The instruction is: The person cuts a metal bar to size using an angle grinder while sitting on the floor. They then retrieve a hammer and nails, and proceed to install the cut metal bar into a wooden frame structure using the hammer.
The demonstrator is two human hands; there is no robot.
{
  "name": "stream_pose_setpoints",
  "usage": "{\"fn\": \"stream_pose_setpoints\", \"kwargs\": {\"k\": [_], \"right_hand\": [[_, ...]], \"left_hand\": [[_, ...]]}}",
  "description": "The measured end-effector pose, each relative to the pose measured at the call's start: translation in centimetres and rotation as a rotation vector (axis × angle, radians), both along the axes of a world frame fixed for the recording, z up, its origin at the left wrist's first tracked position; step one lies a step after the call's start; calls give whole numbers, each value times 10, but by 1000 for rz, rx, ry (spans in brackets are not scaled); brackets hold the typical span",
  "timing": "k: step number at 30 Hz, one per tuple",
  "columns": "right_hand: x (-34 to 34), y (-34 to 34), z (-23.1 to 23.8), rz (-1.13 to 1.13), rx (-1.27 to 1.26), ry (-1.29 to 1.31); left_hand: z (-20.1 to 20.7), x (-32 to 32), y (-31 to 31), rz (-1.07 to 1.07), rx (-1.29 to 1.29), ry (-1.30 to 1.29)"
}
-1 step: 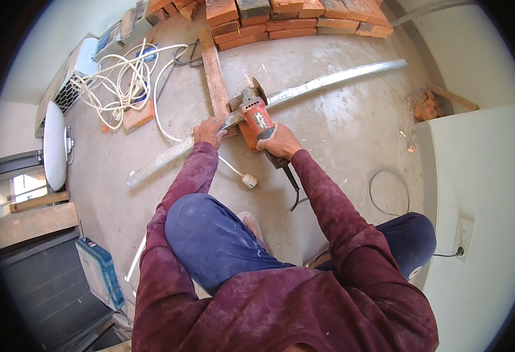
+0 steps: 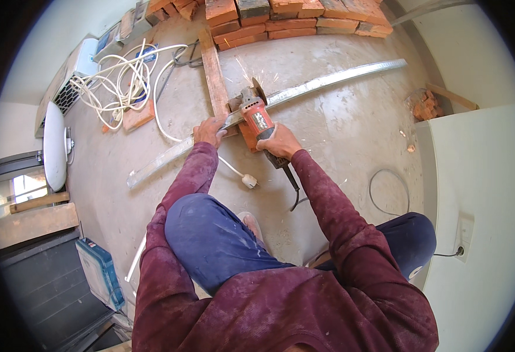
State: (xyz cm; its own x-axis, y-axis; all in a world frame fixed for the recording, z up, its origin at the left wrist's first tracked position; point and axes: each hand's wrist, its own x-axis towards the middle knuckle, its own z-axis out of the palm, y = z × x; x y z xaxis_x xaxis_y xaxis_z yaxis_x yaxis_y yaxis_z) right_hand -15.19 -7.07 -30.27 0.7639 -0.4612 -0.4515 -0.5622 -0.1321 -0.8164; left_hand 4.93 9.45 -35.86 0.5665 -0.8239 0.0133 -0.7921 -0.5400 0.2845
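Note:
My right hand (image 2: 281, 142) is wrapped round the body of a red and black angle grinder (image 2: 257, 117). Its disc (image 2: 258, 90) meets a long galvanized metal profile (image 2: 339, 83), and sparks fly up from the contact. Left of the grinder, my left hand (image 2: 210, 130) grips the same profile and presses it down. A brick (image 2: 248, 138) and a wooden plank (image 2: 213, 73) lie under the profile near the cut. The grinder's head hides part of the contact point. Its black cord trails from the rear end toward me.
Stacked bricks (image 2: 292, 24) stand at the far side. A tangled white extension cable (image 2: 119, 88) lies at the left, and its white plug end (image 2: 249, 181) rests near my knee. Broken brick pieces (image 2: 426, 107) sit by the right wall. A blue-edged case (image 2: 100, 273) is at the lower left.
The spray of sparks at the disc has grown larger and spreads toward the far side. Both hands, the grinder and the profile stay in place.

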Motion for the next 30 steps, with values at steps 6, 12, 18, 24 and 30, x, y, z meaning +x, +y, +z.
{"fn": "stream_pose_setpoints", "kwargs": {"k": [6,12,18,24,30], "right_hand": [[-2,-1,0,12,-11,27],[-5,1,11,-3,0,18],[-8,1,14,2,-21,2],[-9,4,10,-6,-24,1],[-12,4,14,-14,-6,-8]], "left_hand": [[0,0,-2,-3,2,-1],[-5,3,2,-14,2,-10],[-4,2,0,-15,15,-14],[-9,6,2,-23,-11,-3],[-4,3,2,-6,31,8]]}}
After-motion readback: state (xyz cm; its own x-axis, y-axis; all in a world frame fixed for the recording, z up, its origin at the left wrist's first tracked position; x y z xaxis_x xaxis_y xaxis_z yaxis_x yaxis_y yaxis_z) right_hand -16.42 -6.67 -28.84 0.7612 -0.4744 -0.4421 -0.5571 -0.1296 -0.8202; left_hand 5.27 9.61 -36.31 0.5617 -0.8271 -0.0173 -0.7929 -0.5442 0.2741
